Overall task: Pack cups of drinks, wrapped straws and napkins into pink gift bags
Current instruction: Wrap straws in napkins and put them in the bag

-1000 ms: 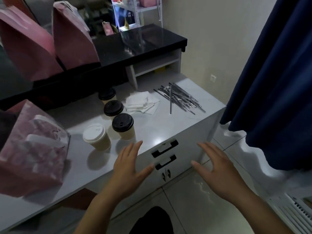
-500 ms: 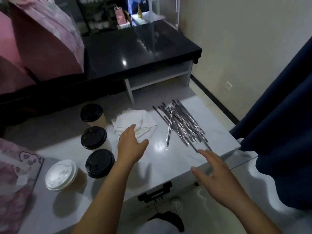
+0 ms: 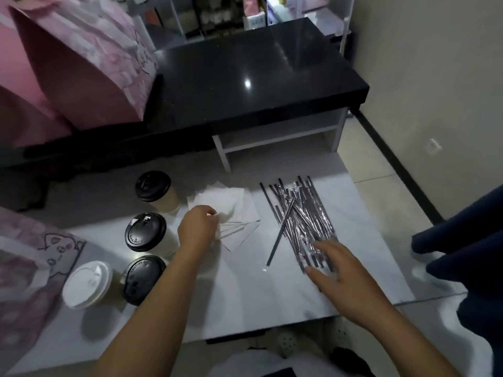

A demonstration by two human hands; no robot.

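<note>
White napkins (image 3: 231, 202) pinched by left hand (image 3: 198, 227); right hand (image 3: 343, 273) spread open over wrapped straws (image 3: 299, 213).

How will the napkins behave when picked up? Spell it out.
Probably floppy: the napkins are thin white sheets, and the edges near the left hand fan out. Likely very light, so one pinch may lift several, since they lie loosely overlapped. They would probably slide apart if pushed across the smooth table.

The napkins (image 3: 231, 200) at my left hand (image 3: 198, 227) look matt paper; straw wrappers (image 3: 302, 213) are shiny plastic; the black top (image 3: 245, 77), upper centre, is glossy.
</note>
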